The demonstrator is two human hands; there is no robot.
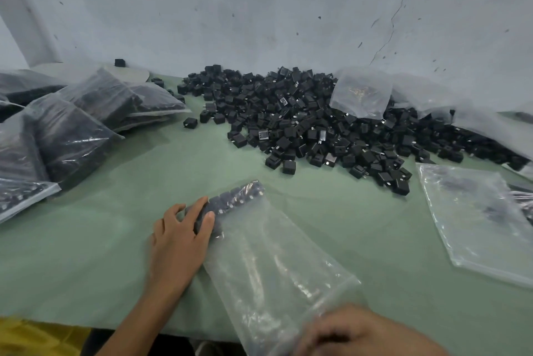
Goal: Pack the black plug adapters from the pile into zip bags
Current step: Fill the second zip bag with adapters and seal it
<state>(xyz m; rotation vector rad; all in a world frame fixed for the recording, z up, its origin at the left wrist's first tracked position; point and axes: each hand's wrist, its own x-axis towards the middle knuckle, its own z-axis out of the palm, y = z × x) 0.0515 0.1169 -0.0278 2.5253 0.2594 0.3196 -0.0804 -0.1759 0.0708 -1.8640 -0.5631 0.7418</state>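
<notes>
A large pile of black plug adapters [311, 119] covers the far middle and right of the green table [101, 240]. A clear zip bag [277, 263] lies in front of me with a row of adapters [239, 197] packed at its far end. My left hand [181, 228] rests on the bag's far left part, its fingers bent over the adapters inside. My right hand [357, 332], blurred at the bottom edge, grips the bag's near open end.
Several filled zip bags [72, 130] are stacked at the left. Empty clear bags [478, 220] lie at the right, and another bag [360, 93] rests on the pile by the grey wall. The table's near edge runs along the bottom left.
</notes>
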